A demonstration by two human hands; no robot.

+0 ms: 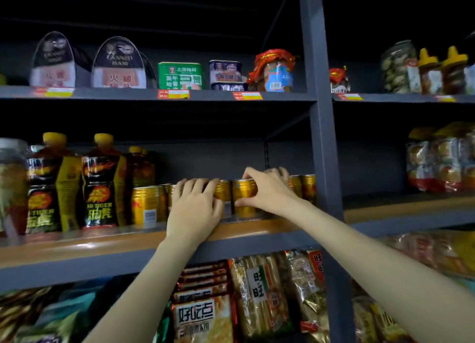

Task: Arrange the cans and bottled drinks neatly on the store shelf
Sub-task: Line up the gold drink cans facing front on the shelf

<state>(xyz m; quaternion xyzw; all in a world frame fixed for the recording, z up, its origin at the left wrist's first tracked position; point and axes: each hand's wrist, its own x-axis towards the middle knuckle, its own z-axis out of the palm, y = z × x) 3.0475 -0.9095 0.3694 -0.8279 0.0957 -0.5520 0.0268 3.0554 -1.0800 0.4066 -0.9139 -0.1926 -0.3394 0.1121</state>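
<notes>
Gripping ribbed gold cans (pixel 244 197) two-handed

Gold cans (pixel 147 203) stand upright in a row along the wooden middle shelf (pixel 77 247), one gold can (pixel 244 198) further right among them (labels blurred). Left of them, yellow-capped bottles (pixel 101 183) with black-and-red labels stand upright, side by side.

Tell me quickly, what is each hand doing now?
Left hand: curled over a gold can, gripping it.
Right hand: pinching another gold can.
</notes>
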